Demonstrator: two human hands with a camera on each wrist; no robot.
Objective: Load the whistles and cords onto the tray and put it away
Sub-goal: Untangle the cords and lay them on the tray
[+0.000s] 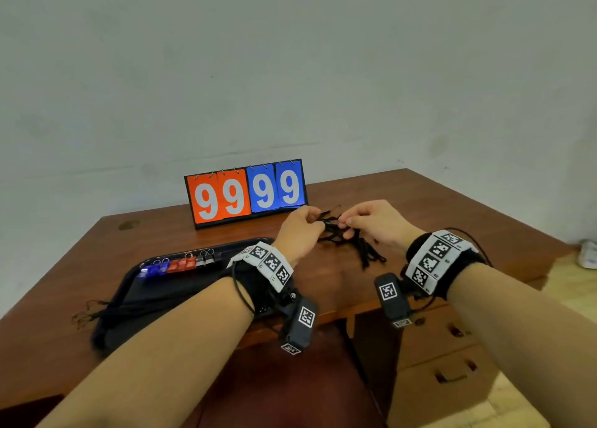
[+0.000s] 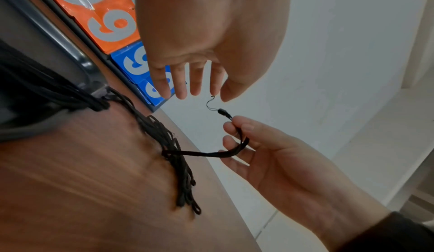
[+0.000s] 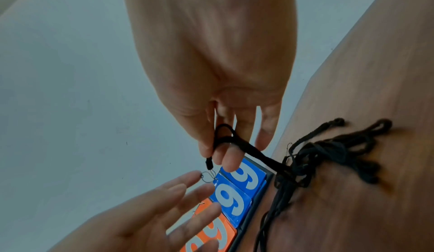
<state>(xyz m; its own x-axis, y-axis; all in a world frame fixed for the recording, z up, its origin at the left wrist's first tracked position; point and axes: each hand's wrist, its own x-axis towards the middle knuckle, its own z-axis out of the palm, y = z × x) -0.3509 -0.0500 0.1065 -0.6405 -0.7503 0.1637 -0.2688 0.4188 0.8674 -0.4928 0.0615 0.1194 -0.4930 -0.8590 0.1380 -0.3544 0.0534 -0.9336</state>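
Our right hand (image 1: pixel 371 222) pinches one black cord (image 2: pixel 206 153) just behind its small plastic clasp, fingers curled round the strap. Our left hand (image 1: pixel 298 230) is just beside it with fingers straight and loose, fingertips (image 2: pixel 182 92) touching or nearly touching the thin wire loop at the clasp end; we cannot tell if they have hold of it.

The held cord runs taut from our right hand down to the tangle of cords (image 1: pixel 358 246) on the wooden desk (image 1: pixel 452 208), just below and near side of both hands. Its long axis runs roughly from the hands back toward us and right.

The black tray (image 1: pixel 135 301) lies to the near left, closer to our left arm. A bundle of cords (image 1: pixel 106 309) drapes over its near left edge, and the whistles (image 1: pixel 177 264), blue, red and black, line its far rim. So the freed cord probably has to travel left and nearer.

Farthest, the flip scoreboard (image 1: pixel 247 191) stands just beyond the hands.
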